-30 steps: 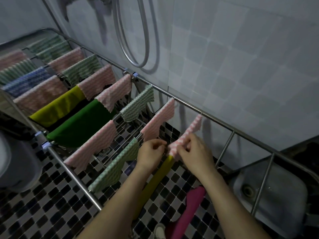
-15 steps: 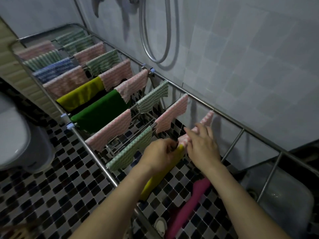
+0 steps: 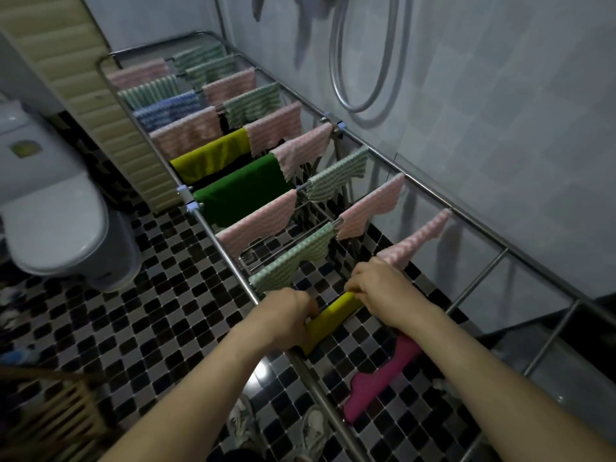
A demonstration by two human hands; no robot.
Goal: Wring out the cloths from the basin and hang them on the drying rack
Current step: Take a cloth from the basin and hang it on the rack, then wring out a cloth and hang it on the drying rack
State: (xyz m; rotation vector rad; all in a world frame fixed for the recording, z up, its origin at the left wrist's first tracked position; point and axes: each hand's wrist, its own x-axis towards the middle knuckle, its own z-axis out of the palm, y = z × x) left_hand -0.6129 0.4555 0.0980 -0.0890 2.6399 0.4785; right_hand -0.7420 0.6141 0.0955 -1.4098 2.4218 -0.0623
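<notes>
A steel drying rack (image 3: 423, 186) runs from the far left to the near right along the tiled wall. Several pink, green, blue and yellow cloths hang over its bars. On a near bar hangs a yellow cloth (image 3: 333, 320). My left hand (image 3: 290, 316) grips its left end and my right hand (image 3: 383, 288) grips its right end. A pink striped cloth (image 3: 416, 241) hangs on the same bar just beyond my right hand. A magenta cloth (image 3: 383, 378) hangs on the bar nearer to me. No basin can be made out.
A white toilet (image 3: 50, 211) stands at the left on the black-and-white mosaic floor (image 3: 166, 311). A shower hose (image 3: 366, 78) loops on the wall. A wicker object (image 3: 43, 418) sits at the bottom left. My shoes (image 3: 276, 428) show below the rack.
Both hands have slid from the pink striped cloth down onto the yellow cloth and spread apart along it. The view has shifted right and back.
</notes>
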